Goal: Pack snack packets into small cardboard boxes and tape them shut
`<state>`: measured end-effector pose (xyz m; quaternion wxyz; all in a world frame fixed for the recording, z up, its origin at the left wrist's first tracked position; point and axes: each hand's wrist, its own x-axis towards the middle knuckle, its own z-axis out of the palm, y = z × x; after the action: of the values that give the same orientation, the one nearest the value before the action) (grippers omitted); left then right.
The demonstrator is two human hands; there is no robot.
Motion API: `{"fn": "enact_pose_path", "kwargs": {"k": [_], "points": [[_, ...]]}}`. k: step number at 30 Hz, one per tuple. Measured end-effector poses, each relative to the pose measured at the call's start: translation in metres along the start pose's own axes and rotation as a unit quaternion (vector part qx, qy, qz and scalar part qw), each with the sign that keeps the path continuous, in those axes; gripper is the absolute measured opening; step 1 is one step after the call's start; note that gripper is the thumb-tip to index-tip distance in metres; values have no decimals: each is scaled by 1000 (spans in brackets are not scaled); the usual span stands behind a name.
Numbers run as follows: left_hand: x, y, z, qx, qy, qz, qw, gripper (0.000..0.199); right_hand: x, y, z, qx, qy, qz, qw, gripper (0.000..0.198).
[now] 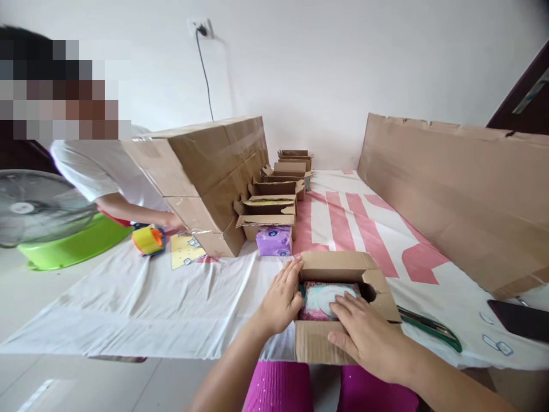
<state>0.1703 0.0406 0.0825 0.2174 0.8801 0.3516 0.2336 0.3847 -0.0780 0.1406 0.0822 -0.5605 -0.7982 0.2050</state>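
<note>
In front of me an open cardboard box (pixel 330 343) sits at the table's front edge, its flaps folded outward. Inside lies a pink and pale green package (pixel 315 312) with a white oval on top. My left hand (pixel 281 294) grips the box's left side, fingers along the rim and thumb bent against it. My right hand (pixel 366 337) reaches over the near right edge, its spread fingers lying on the package and its thumb on the near flap. A green-handled utility knife (pixel 433 329) lies just right of the box.
Several open boxes (pixel 270 209) line up beyond, a purple package (pixel 274 241) before them. Taped cartons (pixel 206 177) stack at left; a cardboard panel (pixel 454 194) stands at right. A co-worker's arm (pixel 132 209) reaches near a yellow tape roll (pixel 148 240). A dark phone-like slab (pixel 521 317) lies right.
</note>
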Motion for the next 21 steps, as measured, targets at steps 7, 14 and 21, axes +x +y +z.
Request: {"fn": "enact_pose_path", "kwargs": {"k": [7,14,21], "points": [[-24,6,14,-129,72,61,987,62,-3,46,15,-177,260,45,948,69],[-25,13,17,-148,79,42,985,59,-10,101,2,-59,203,38,977,77],[-8,-8,34,-285,92,-9,954,59,11,89,-12,-56,224,19,973,56]]}}
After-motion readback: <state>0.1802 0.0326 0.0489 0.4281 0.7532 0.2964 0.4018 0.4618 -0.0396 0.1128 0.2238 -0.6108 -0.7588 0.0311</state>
